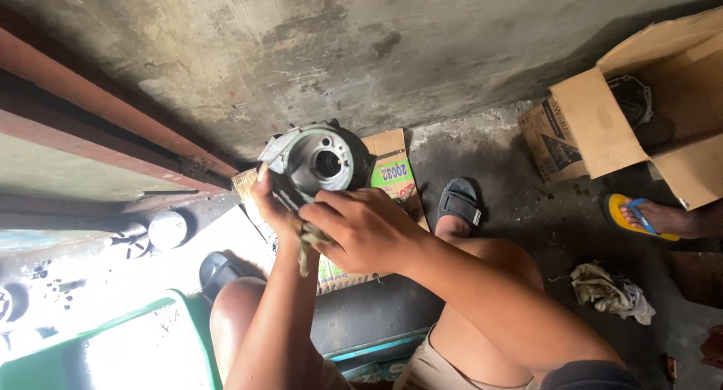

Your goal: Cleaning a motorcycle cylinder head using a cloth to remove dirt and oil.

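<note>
At the far left I am seeing a rust-red beam (90,96) running along the concrete wall; below it a round metal cap (167,229) is lying on the floor, and nearer, a green tub (197,322) is showing its rim at the bottom edge. In the middle, my left hand (273,209) is gripping the near-left rim of a round grey metal housing (320,160), fingers clenched on it; the housing is resting on a flattened piece of cardboard (392,172) near the wall, its open face with a central hole tilted towards me. My right hand (365,228) is sitting just near of the housing, fingers curled tight on a dirty rag (307,247) that is hanging down between both hands. Right of that, my foot in a black sandal (459,203) is planted on the floor; farther right a crumpled cloth (610,292) is lying, another person's foot in a yellow flip-flop (640,217) is standing, and an open cardboard box (602,126) is sitting at the far right.
</note>
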